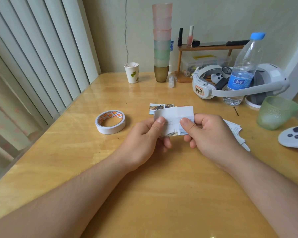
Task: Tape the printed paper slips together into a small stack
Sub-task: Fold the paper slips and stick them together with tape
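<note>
Bare forearms, no sleeves, short fingernails

1 tape roll (110, 122), 2 hands, 1 bottle (242, 69), 1 paper cup (132, 73)

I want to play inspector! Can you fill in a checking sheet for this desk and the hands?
Surface: wooden table, glossy.
Job's things: printed paper slips held above the table; tape roll lying flat to their left; more slips partly hidden behind the right hand.
Clutter: paper cup, stacked cups, water bottle, headset, green cup, controller.
Hands: left hand and right hand both pinch the held slips.
Cables: nothing seen.
Surroundings: vertical blinds left, cracked wall behind.
</note>
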Tool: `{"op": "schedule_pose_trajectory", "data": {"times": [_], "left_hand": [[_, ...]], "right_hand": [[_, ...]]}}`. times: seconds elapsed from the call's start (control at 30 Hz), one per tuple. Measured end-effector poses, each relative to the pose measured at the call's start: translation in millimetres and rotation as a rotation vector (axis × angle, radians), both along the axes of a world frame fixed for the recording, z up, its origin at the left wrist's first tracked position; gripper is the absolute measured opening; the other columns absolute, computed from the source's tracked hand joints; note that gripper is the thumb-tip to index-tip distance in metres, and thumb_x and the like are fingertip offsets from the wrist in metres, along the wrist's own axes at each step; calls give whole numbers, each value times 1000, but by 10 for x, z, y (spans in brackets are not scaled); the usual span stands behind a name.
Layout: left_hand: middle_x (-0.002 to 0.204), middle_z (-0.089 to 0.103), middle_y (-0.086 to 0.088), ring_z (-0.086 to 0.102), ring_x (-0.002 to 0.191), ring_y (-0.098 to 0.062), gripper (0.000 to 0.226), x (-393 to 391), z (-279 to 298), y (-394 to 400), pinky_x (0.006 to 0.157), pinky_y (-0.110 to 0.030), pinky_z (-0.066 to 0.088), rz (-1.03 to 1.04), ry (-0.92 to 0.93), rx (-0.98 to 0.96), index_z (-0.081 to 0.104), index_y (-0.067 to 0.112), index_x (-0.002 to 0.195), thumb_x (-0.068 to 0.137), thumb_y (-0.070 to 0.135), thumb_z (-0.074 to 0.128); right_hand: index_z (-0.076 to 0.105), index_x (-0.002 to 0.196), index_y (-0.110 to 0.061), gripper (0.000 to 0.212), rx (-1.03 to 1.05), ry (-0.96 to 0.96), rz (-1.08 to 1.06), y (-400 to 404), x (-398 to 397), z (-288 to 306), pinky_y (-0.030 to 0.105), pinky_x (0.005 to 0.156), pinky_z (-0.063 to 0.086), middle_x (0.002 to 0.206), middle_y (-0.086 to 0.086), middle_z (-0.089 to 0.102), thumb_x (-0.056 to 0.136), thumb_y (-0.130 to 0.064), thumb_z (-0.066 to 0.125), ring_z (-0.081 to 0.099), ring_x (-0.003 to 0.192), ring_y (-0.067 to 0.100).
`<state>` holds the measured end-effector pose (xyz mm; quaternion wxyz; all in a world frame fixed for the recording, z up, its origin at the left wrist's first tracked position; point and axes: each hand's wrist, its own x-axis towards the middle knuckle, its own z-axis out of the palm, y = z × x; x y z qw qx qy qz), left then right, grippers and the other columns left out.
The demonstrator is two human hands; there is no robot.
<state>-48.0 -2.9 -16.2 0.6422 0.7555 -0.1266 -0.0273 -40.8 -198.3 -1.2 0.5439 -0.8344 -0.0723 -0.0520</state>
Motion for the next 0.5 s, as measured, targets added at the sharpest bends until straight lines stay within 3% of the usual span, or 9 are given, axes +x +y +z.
{"op": "schedule_pose_trajectory", "data": {"times": [0.2,0.4,0.5], "left_hand": [[71,67,-10,60,66,-23,50,48,34,28,66,-32,53,55,74,-117,72,7,104,112,42,37],[74,71,1,62,67,-17,24,233,17,190,74,-41,54,285,-80,-73,73,14,97,107,32,59],[72,71,2,59,62,-15,20,294,33,252,70,-36,53,377,-69,-60,72,12,95,104,28,64]], "right_hand": [[74,97,-27,18,26,1,7,10,-9,-9,40,69,52,73,-3,74,104,-19,60,60,56,10],[70,88,-28,16,117,16,-29,221,261,189,23,59,46,70,-3,73,101,-20,66,59,55,7],[67,98,-26,7,164,4,-102,311,594,265,17,52,46,74,-2,74,99,-20,67,60,50,3]]}}
